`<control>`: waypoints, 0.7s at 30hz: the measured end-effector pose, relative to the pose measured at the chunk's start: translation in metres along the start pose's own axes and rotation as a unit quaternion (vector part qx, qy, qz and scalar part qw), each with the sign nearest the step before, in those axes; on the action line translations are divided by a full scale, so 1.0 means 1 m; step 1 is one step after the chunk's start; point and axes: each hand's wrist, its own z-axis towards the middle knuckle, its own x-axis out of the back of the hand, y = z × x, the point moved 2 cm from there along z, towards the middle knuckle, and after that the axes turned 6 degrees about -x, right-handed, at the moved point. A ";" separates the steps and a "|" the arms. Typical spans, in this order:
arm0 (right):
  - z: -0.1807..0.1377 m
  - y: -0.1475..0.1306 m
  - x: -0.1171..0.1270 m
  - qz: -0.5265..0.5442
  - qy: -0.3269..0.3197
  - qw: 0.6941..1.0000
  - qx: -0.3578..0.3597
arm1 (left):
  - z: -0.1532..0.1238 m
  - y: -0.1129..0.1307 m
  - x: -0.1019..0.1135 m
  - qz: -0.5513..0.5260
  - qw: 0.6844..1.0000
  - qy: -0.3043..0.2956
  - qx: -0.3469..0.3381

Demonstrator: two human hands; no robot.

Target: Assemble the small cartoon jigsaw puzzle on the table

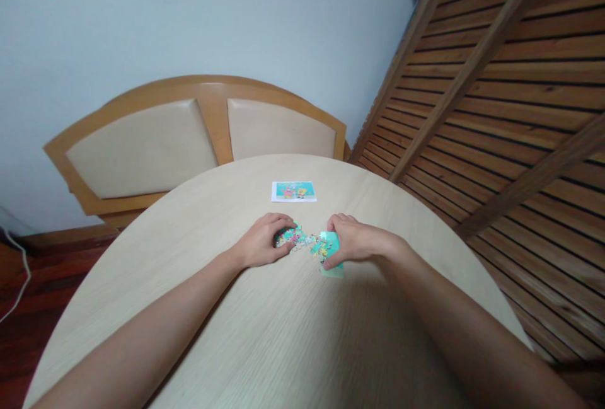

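A small turquoise jigsaw puzzle (312, 244) with cartoon figures lies on the round pale wooden table (283, 327), partly broken into pieces. My left hand (263, 240) curls over its left part, fingers closed on the pieces. My right hand (350, 239) grips the right part, thumb under a turquoise section that sticks out below. Between the hands several loose pieces show. Much of the puzzle is hidden under my fingers.
A small printed picture card (293, 191) with the same cartoon lies farther back on the table. Behind the table stands a wooden headboard (198, 138) with beige padded panels against a pale wall. A slatted wooden frame (496, 94) leans at the right.
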 end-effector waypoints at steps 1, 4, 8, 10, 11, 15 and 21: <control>0.000 0.000 0.000 0.016 -0.005 1.000 -0.003 | 0.000 0.000 0.000 -0.002 1.000 0.000 0.000; 0.001 0.001 -0.002 0.077 -0.027 0.996 -0.030 | 0.000 -0.001 0.000 0.002 1.000 -0.001 -0.001; 0.010 0.001 -0.005 0.167 -0.030 0.985 -0.045 | 0.000 -0.001 0.000 0.008 1.000 -0.009 -0.002; 0.015 0.000 -0.007 0.223 -0.045 0.973 -0.043 | 0.000 0.000 0.000 0.010 1.000 -0.012 -0.003; 0.017 -0.001 -0.008 0.244 -0.053 0.967 -0.043 | 0.000 0.000 0.000 0.010 1.000 -0.013 -0.004; 0.022 -0.007 -0.011 0.308 -0.047 0.949 -0.047 | 0.000 0.001 0.000 0.016 1.000 -0.022 -0.007; 0.025 -0.019 -0.011 0.457 -0.019 0.889 -0.004 | 0.001 0.001 0.001 0.007 0.999 -0.034 -0.025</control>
